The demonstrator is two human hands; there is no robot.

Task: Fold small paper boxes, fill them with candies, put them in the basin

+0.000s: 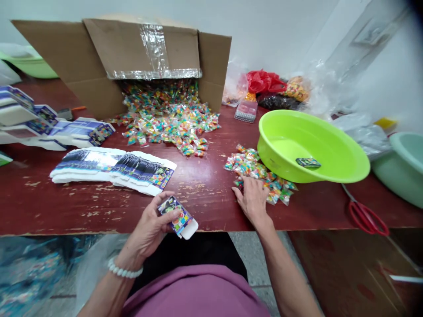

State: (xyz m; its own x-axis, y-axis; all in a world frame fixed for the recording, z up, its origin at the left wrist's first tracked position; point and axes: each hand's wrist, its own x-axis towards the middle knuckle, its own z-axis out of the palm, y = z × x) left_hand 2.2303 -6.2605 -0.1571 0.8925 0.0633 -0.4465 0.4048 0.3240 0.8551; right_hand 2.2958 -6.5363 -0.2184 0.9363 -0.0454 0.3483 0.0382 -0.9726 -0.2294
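My left hand (155, 222) holds a small printed box (177, 213) near the table's front edge, its white end flap open toward the lower right. My right hand (253, 198) rests on the near side of a pile of small candy packets (246, 163); its fingertips reach among the packets, and whether they grip one is hidden. Just behind and to the right of that pile stands a lime green basin (277, 160) with a dark printed box (308, 163) inside. Flat printed cartons (142, 169) lie overlapped in a row on the left.
An open cardboard box (158, 48) spills many candy packets (172, 123) onto the red table (109, 215). Red-handled scissors (366, 218) lie at the right front edge, near a pale green basin (403, 167). More cartons (72, 132) and plastic bags (264, 83) stand farther back.
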